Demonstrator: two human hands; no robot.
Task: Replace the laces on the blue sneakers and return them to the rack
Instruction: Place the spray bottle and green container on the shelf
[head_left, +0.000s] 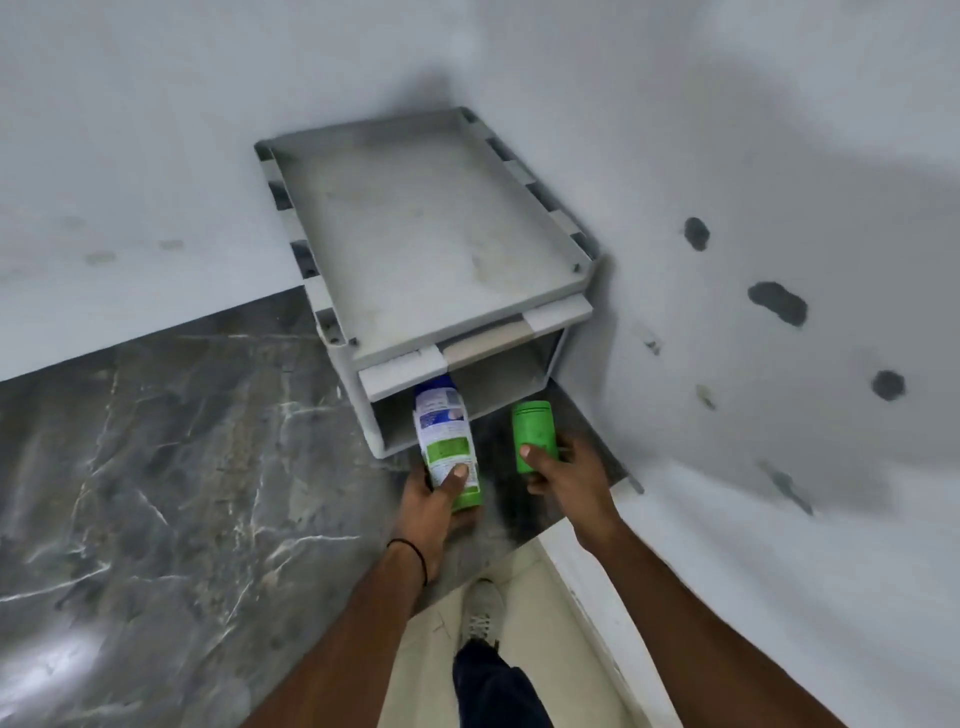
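Head camera: the left hand (434, 499) grips a white-and-green bottle (447, 441), its top poking into the grey rack (431, 223) in the wall corner; the right hand (566, 473) clasps a green can (532, 431) just beside.

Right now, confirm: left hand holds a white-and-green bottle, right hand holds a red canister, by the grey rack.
Wrong colour: the head view shows the canister in the right hand is green, not red. The left hand holds the white-and-green bottle by the grey rack.

Grey rack (431, 234) sits tight in the wall (701, 130) corner; a bottle (445, 431) partly blocks its lower front opening, a green can (532, 423) just beside.
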